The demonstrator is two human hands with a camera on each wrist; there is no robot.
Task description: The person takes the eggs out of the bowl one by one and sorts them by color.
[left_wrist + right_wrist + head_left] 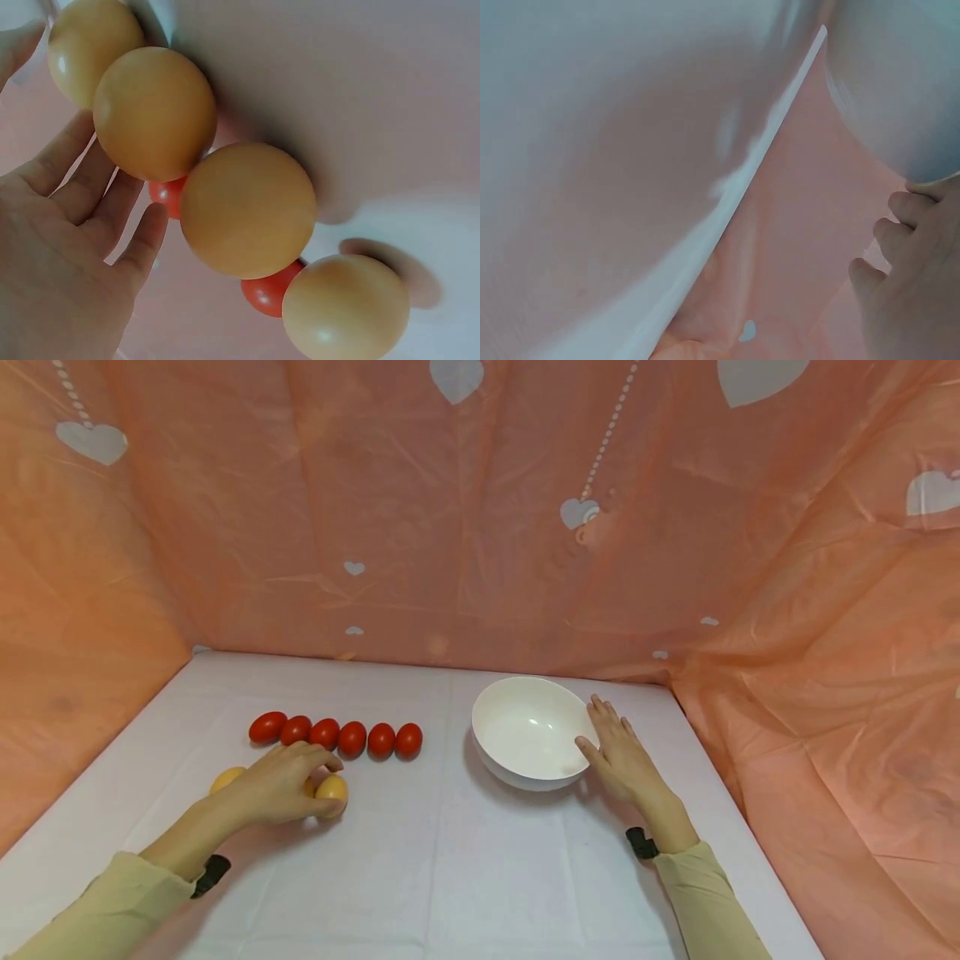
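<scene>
My left hand (277, 785) reaches over a row of smooth yellow egg-shaped things, its thumb and forefinger spread around the rightmost one (332, 792). In the left wrist view the fingertips lie right at the first two, while the thumb stands off to the side. More of the row (248, 211) continues beyond the hand, partly hidden by it in the head view. Beside a white bowl (525, 727), my right hand (622, 760) rests at the right rim with fingers extended. The right wrist view shows the bowl's outer wall (907, 105) above the fingers.
Several red plum tomatoes (352, 739) lie in a line just behind the yellow row. A white cloth (495, 877) covers the table. Orange sheeting (420, 568) with pale hearts hangs at the back and both sides.
</scene>
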